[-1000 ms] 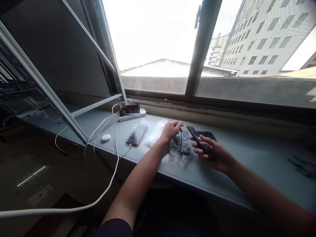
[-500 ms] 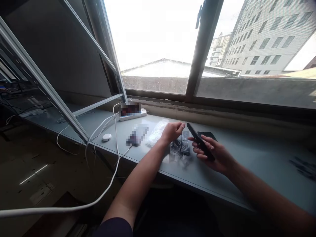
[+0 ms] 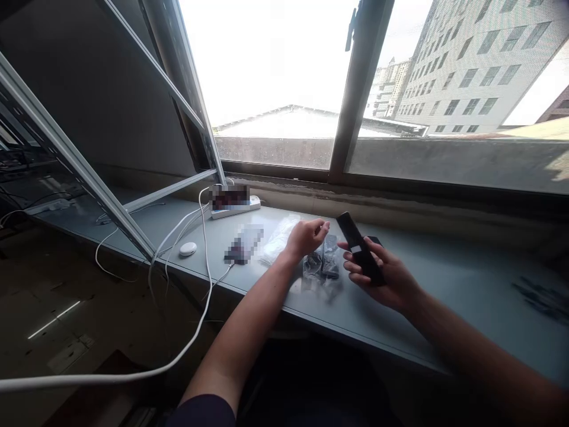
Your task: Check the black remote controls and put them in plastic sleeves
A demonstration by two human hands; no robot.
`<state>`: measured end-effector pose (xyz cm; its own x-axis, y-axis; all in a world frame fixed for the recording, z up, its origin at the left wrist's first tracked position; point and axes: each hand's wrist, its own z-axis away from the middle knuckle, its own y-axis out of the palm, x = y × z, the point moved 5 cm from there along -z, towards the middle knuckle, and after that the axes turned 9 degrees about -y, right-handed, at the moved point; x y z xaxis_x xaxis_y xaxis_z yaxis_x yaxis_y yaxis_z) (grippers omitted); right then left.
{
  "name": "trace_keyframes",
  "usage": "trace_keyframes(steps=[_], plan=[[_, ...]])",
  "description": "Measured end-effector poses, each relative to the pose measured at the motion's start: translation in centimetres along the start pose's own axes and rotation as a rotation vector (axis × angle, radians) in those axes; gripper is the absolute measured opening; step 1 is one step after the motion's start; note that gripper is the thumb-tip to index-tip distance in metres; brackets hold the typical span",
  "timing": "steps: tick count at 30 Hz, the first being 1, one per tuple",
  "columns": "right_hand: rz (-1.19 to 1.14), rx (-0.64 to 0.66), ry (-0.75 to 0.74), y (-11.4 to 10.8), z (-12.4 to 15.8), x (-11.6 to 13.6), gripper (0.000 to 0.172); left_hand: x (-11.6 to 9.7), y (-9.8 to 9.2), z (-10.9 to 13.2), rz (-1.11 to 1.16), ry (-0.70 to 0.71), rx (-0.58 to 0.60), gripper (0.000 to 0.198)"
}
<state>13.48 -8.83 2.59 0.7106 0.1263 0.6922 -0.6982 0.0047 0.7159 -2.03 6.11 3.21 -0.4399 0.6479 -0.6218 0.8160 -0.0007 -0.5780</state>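
My right hand (image 3: 391, 279) is closed around a slim black oblong device (image 3: 365, 264) with a small white label, held tilted above the table with its broad face showing. My left hand (image 3: 306, 237) is closed, fingers curled and thumb against them; whether anything is in it is hidden. Below and between the hands, clear plastic bags (image 3: 329, 274) with dark items inside lie on the table. A whitish plastic bag (image 3: 278, 240) lies just left of my left hand. Behind my right hand, part of a flat black object (image 3: 376, 240) shows.
A blurred-out phone-like object (image 3: 244, 244) with a cable lies left on the table (image 3: 444, 284). Nearby are a white round gadget (image 3: 187, 249), a power strip (image 3: 242, 209) and a loose white cable (image 3: 205, 308). A metal frame (image 3: 89, 172) stands left; dark items (image 3: 540, 296) lie far right.
My right hand has turned the black device from nearly edge-on, so its wide face and white label now show. My left hand keeps its closed shape; the view has shifted slightly.
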Motion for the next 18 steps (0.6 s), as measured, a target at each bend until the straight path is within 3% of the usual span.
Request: trace_keyframes(steps=[6, 9, 13, 18], plan=[[0.088, 0.015, 0.003, 0.0, 0.0, -0.2, 0.045, 0.1, 0.0, 0.0, -0.042, -0.013, -0.002, 0.048], [0.193, 0.050, -0.073, 0.0, -0.1, 0.1, 0.043, 0.2, 0.0, 0.0, -0.052, -0.008, -0.007, 0.049], [0.483, 0.045, -0.289, -0.1, 0.1, 0.6, 0.037, 0.2, 0.1, 0.0, -0.039, -0.011, -0.004, 0.049], [0.816, 0.090, -0.658, 1.4, 1.2, 1.8, 0.032, 0.0, -0.1, 0.0, -0.023, -0.029, 0.006, 0.045]])
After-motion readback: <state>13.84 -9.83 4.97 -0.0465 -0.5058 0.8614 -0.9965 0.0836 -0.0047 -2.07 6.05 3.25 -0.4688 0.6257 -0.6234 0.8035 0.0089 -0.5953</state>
